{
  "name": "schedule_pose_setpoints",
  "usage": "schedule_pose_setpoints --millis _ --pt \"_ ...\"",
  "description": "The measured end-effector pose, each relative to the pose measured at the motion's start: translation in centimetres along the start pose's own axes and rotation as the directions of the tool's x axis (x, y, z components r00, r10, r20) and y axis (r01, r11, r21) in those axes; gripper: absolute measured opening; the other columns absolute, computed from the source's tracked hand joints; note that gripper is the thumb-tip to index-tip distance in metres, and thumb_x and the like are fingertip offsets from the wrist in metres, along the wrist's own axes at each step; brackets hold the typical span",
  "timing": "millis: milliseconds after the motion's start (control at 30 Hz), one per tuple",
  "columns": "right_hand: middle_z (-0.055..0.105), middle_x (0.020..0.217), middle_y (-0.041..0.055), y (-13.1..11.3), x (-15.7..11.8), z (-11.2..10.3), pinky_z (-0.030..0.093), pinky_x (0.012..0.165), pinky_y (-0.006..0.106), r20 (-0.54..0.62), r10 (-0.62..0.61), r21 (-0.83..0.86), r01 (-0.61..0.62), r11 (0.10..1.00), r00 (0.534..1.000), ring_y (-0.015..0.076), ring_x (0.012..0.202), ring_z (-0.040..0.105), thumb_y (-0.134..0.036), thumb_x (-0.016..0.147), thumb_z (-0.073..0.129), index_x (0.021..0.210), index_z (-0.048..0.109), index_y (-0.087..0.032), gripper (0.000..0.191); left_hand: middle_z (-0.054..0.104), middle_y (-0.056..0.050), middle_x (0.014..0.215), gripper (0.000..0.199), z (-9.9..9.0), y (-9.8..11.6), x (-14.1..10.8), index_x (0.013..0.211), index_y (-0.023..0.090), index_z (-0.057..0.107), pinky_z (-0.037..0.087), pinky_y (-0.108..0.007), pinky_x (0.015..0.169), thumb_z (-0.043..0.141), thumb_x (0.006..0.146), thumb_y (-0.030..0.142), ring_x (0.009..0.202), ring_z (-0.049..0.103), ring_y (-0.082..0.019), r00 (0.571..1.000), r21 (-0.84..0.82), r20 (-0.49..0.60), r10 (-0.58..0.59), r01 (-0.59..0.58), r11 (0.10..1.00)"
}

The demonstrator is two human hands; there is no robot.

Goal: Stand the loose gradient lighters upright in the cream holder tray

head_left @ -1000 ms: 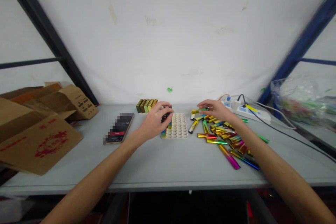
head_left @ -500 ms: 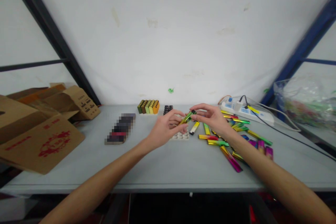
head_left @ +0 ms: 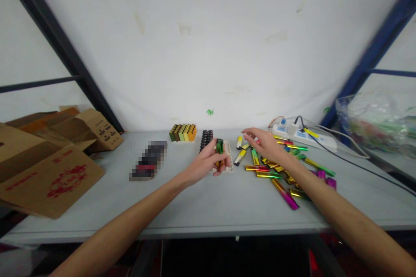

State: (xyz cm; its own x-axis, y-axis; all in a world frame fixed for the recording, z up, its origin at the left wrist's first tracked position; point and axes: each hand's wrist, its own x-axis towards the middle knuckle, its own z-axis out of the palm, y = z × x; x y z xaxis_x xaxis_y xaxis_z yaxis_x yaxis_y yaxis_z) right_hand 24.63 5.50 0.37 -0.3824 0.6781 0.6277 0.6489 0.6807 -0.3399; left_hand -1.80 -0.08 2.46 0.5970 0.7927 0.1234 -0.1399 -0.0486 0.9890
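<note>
My left hand (head_left: 208, 159) is closed around a shiny green-and-gold flat stick (head_left: 219, 146), held upright with its dark end up. Just behind that hand is a white tray with round holes (head_left: 229, 165), partly covered by the fingers. Black-topped pieces (head_left: 206, 136) stand in rows at the tray's far left. My right hand (head_left: 261, 142) holds nothing and hovers with fingers apart near the scattered sticks. Beneath and around it lie several shiny sticks (head_left: 269, 175) in gold, green, red and purple, and a few yellow-and-white ones (head_left: 240, 156).
At the back stands a block of green, brown and yellow pieces with dark tops (head_left: 182, 133). A pixelated dark object (head_left: 148, 160) lies left of centre. Opened cardboard boxes (head_left: 55, 169) fill the left side. A power strip (head_left: 312, 139) with cables and a clear plastic bag (head_left: 373, 121) are at the right.
My right hand has let go of the green-and-gold stick and moved a little right. The left hand now holds the stick alone and has turned it from slanted to upright over the tray.
</note>
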Motion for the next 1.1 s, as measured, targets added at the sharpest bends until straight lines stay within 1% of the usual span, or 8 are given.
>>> schedule_pose_setpoints --millis 100,167,233,367,467,700,900,1100 --pt "0.077 0.101 0.0096 0.4 -0.1 0.4 0.054 0.083 0.033 0.080 -0.042 -0.048 0.046 0.998 0.996 0.0221 0.088 0.072 -0.041 0.107 0.043 0.111 0.069 -0.019 0.034 0.054 0.005 0.064 0.027 0.1 -0.6 0.1 0.103 0.020 0.050 0.037 -0.018 0.046 0.069 0.087 0.030 0.054 0.046 -0.009 0.998 -0.079 0.038 -0.058 0.061 0.995" --pt "0.077 0.100 0.0094 0.5 0.0 0.3 0.053 0.082 0.032 0.108 -0.049 -0.077 0.058 0.995 0.993 0.0221 0.088 0.072 -0.038 0.107 0.043 0.109 0.070 -0.019 0.033 0.047 0.006 0.063 0.028 0.3 -0.9 0.2 0.104 0.020 0.052 0.036 -0.019 0.048 0.071 0.085 0.031 0.054 0.043 -0.010 0.995 -0.152 0.051 -0.080 0.087 0.985" --pt "0.077 0.098 0.0093 0.7 0.0 0.0 0.053 0.081 0.032 0.118 -0.040 -0.106 0.053 0.993 0.992 0.0221 0.087 0.072 -0.036 0.107 0.044 0.107 0.069 -0.018 0.031 0.043 0.007 0.064 0.029 0.5 -1.2 0.2 0.100 0.020 0.053 0.033 -0.018 0.048 0.070 0.087 0.040 0.053 0.039 -0.009 0.991 -0.215 0.058 -0.119 0.129 0.968" --pt "0.076 0.098 0.0100 1.2 0.0 -0.6 0.052 0.079 0.033 0.125 -0.035 -0.150 0.053 0.987 0.992 0.0228 0.085 0.071 -0.033 0.106 0.045 0.105 0.070 -0.018 0.029 0.032 0.007 0.061 0.050 0.5 -1.6 0.2 0.076 0.018 0.049 0.023 -0.018 0.045 0.053 0.091 0.065 0.049 0.026 -0.007 0.976 -0.233 0.093 -0.198 0.215 0.949" --pt "0.076 0.096 0.0098 1.4 0.0 -0.6 0.051 0.078 0.033 0.137 -0.036 -0.155 0.057 0.986 0.990 0.0228 0.082 0.070 -0.032 0.105 0.045 0.103 0.070 -0.018 0.029 0.025 0.008 0.056 0.050 0.2 -1.8 0.3 0.065 0.020 0.037 0.014 -0.019 0.043 0.046 0.091 0.061 0.046 0.017 -0.007 0.964 -0.208 0.108 -0.242 0.260 0.943" --pt "0.077 0.096 0.0091 1.2 0.0 -0.2 0.051 0.077 0.032 0.157 -0.019 -0.159 0.044 0.986 0.987 0.0230 0.084 0.071 -0.031 0.105 0.046 0.105 0.070 -0.018 0.027 0.023 0.008 0.052 0.041 -0.3 -2.3 0.2 0.062 0.021 0.035 0.009 -0.020 0.042 0.040 0.087 0.053 0.043 0.012 -0.007 0.971 -0.245 0.108 -0.212 0.233 0.941" --pt "0.077 0.098 0.0092 1.2 -0.1 -0.2 0.052 0.078 0.032 0.166 -0.012 -0.153 0.038 0.988 0.986 0.0228 0.085 0.072 -0.032 0.105 0.046 0.105 0.070 -0.018 0.027 0.022 0.008 0.053 0.036 -0.3 -2.6 0.2 0.063 0.021 0.035 0.009 -0.019 0.041 0.037 0.088 0.046 0.043 0.011 -0.006 0.955 -0.205 0.146 -0.258 0.285 0.936" --pt "0.077 0.099 0.0100 1.4 0.0 -0.3 0.052 0.079 0.032 0.177 -0.008 -0.164 0.038 0.986 0.984 0.0227 0.085 0.072 -0.032 0.106 0.046 0.105 0.070 -0.018 0.028 0.027 0.009 0.056 0.048 -0.3 -2.3 0.4 0.070 0.020 0.040 0.012 -0.016 0.041 0.044 0.094 0.061 0.044 0.014 -0.005 0.965 -0.163 0.104 -0.240 0.254 0.953"
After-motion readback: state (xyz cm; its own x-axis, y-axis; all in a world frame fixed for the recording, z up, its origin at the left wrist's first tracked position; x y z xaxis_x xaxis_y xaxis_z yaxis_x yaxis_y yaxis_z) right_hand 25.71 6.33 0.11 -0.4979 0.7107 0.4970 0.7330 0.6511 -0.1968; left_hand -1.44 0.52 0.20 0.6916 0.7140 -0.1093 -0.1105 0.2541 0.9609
